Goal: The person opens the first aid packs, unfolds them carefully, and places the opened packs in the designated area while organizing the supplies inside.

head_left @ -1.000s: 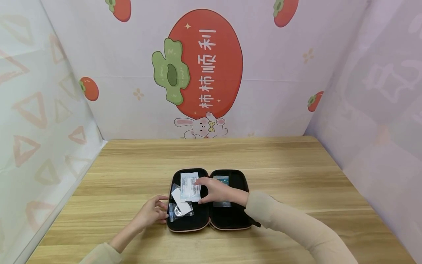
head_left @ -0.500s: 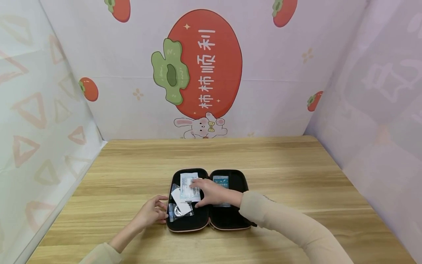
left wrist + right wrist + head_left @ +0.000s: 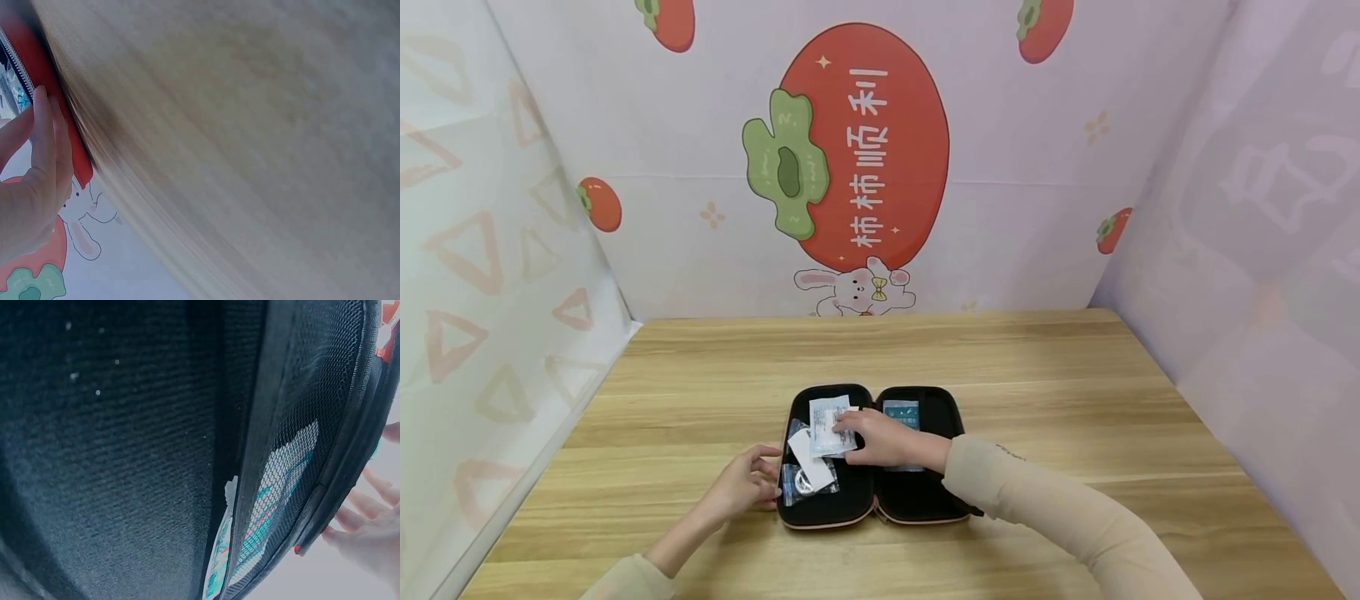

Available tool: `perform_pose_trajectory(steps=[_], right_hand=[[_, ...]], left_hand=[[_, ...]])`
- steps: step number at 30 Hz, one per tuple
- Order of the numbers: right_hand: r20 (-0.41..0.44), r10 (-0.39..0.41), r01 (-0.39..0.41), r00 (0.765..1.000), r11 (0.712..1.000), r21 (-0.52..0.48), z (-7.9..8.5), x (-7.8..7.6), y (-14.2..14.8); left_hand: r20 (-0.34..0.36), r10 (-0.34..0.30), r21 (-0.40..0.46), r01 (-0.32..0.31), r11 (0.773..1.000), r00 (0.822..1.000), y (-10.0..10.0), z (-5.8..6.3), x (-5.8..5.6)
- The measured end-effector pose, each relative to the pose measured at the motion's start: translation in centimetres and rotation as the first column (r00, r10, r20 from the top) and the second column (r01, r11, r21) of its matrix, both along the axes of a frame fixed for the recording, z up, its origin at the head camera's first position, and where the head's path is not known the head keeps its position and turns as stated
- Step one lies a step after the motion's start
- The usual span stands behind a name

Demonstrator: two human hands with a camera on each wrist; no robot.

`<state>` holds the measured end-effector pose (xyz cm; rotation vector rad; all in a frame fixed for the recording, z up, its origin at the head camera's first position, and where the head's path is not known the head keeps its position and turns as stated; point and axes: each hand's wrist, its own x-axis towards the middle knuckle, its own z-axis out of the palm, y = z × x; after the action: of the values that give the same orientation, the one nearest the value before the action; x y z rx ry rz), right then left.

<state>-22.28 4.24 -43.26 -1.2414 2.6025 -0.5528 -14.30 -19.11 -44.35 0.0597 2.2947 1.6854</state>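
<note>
A small black zip case lies unfolded on the table, its red outer side showing in the left wrist view. In its left half are a white printed sachet, a white strip and a clear bag with a white ring. My right hand pinches the sachet near its right edge, fingertips on top and the thumb at the lower corner, partly hidden. Along the case's left side, my left hand rests with its fingers against the outer wall.
A blue-and-white packet sits in the case's right half, behind a mesh pocket in the right wrist view. The wooden table extends around the case, with a printed cloth behind it.
My right hand has shifted slightly left over the sachet, and its thumb has drawn in toward the fingers. The sachet's lower edge has moved up a little. My left hand stays put.
</note>
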Motion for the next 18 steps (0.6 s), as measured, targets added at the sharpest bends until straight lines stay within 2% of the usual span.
perform_pose_trajectory(steps=[9,18], right_hand=[[-0.003,-0.01,0.01,1.0,0.999,-0.032,0.24,0.17,0.3],[-0.066,-0.005,0.006,0.998,1.0,0.003,0.34,0.45,0.69]], left_hand=[[0.0,0.0,-0.011,0.0,1.0,1.0,-0.05,-0.09,0.04],[-0.002,-0.001,-0.008,0.001,1.0,1.0,0.06,0.05,0.04]])
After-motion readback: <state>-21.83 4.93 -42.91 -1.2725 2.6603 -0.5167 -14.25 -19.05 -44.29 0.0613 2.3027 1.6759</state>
